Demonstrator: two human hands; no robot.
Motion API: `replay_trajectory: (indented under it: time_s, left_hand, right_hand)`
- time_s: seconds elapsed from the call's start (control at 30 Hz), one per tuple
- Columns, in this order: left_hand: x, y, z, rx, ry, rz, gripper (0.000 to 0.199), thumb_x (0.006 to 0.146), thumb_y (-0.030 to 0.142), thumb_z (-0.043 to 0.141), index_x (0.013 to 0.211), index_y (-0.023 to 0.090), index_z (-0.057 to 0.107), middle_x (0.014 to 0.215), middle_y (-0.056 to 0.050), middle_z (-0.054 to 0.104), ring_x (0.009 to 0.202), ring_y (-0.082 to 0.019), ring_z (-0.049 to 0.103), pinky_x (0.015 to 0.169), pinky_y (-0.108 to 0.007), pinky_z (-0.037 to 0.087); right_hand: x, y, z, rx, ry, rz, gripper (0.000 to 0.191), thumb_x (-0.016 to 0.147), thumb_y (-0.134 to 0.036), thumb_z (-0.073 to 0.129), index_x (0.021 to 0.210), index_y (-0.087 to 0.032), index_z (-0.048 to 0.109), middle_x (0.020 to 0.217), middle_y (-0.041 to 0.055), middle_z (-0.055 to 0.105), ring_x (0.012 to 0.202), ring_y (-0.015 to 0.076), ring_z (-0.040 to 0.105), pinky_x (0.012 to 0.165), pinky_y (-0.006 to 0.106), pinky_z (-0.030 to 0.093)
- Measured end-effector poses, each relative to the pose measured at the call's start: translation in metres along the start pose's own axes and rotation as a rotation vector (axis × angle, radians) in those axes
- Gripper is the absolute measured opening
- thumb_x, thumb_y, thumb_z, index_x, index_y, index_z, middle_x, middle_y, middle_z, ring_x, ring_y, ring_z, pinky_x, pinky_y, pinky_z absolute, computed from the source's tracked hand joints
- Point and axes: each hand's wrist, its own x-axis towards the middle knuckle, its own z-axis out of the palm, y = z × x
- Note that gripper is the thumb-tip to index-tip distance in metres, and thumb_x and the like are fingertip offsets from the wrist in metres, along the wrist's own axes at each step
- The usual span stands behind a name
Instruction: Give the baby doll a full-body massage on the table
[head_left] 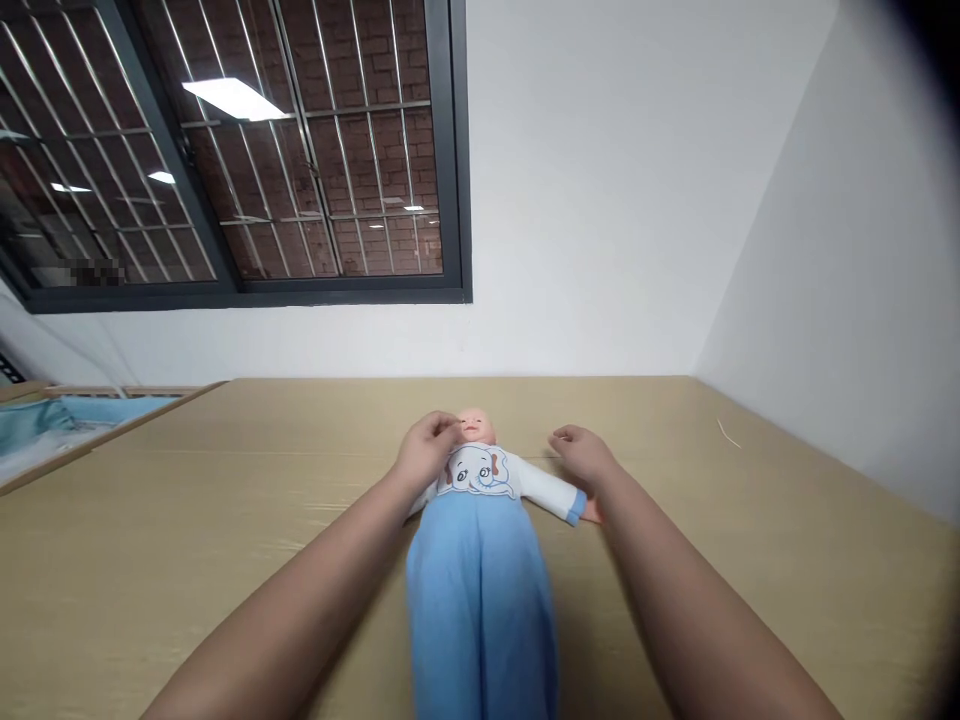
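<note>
A baby doll (474,428) lies on its back on the tan surface, head toward the wall. It wears a white top (480,470) with an elephant face on the front and blue trousers (480,590). Beside the doll's head and shoulder is my left hand (429,450), its fingers bent together; whatever they may pinch is hidden. My right hand (586,455) hovers past the doll's outstretched sleeve (551,490), fingers curled inward with nothing showing in them. The doll's small hand (592,511) shows by my right wrist. Its other arm is mostly covered by my left forearm.
The broad tan surface (225,520) reaches back to a white wall (585,200). A barred window (330,140) with a dark frame is at upper left. At far left is a wood-edged crib or box (112,408) with light blue cloth inside. A thin pale strand (727,433) lies at right.
</note>
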Motion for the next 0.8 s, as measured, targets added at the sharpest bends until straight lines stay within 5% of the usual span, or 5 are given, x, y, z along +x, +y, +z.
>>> replay_trajectory:
  time_s: [0.1, 0.27, 0.4, 0.57, 0.8]
  left_hand:
    - [0.012, 0.024, 0.054, -0.275, -0.173, -0.282, 0.021, 0.077, 0.033, 0.074, 0.091, 0.020, 0.065, 0.088, -0.004, 0.068, 0.075, -0.017, 0.064, 0.072, -0.029, 0.051]
    - [0.036, 0.038, 0.142, -0.382, -0.299, -0.521, 0.028, 0.092, 0.043, 0.059, 0.093, 0.015, 0.056, 0.082, -0.009, 0.062, 0.067, -0.018, 0.064, 0.070, -0.031, 0.056]
    - [0.044, 0.034, 0.189, -0.440, -0.342, -0.631, 0.031, 0.099, 0.044, 0.047, 0.100, 0.013, 0.052, 0.080, -0.009, 0.061, 0.069, -0.019, 0.065, 0.073, -0.031, 0.057]
    - [0.044, 0.028, 0.205, -0.570, -0.404, -0.645, 0.046, 0.102, 0.050, 0.033, 0.093, 0.014, 0.060, 0.079, -0.010, 0.067, 0.076, -0.023, 0.068, 0.077, -0.033, 0.057]
    - [0.045, 0.039, 0.180, -0.657, -0.368, -0.664, 0.053, 0.103, 0.052, 0.030, 0.089, 0.012, 0.062, 0.079, -0.013, 0.071, 0.081, -0.025, 0.071, 0.079, -0.035, 0.058]
  right_hand:
    - [0.001, 0.013, -0.014, -0.038, 0.092, 0.042, 0.034, 0.088, -0.042, 0.057, 0.109, -0.019, 0.071, 0.112, 0.0135, 0.072, 0.101, 0.0288, 0.066, 0.086, 0.037, 0.046]
    - [-0.002, 0.018, -0.031, -0.092, 0.265, 0.039, 0.034, 0.094, -0.040, 0.048, 0.111, -0.020, 0.069, 0.110, 0.0117, 0.073, 0.104, 0.0267, 0.066, 0.088, 0.035, 0.047]
    - [-0.004, 0.001, -0.033, -0.112, 0.338, -0.098, 0.038, 0.098, -0.039, 0.042, 0.122, -0.020, 0.065, 0.124, 0.0092, 0.068, 0.114, 0.0228, 0.062, 0.097, 0.033, 0.045]
    - [-0.013, -0.030, -0.024, -0.139, 0.285, -0.314, 0.034, 0.097, -0.030, 0.048, 0.125, -0.021, 0.065, 0.128, 0.0068, 0.066, 0.119, 0.0201, 0.058, 0.104, 0.030, 0.040]
    - [-0.026, -0.050, -0.023, -0.087, 0.213, -0.402, 0.026, 0.096, -0.028, 0.050, 0.112, -0.024, 0.070, 0.111, 0.0040, 0.073, 0.101, 0.0211, 0.065, 0.088, 0.032, 0.048]
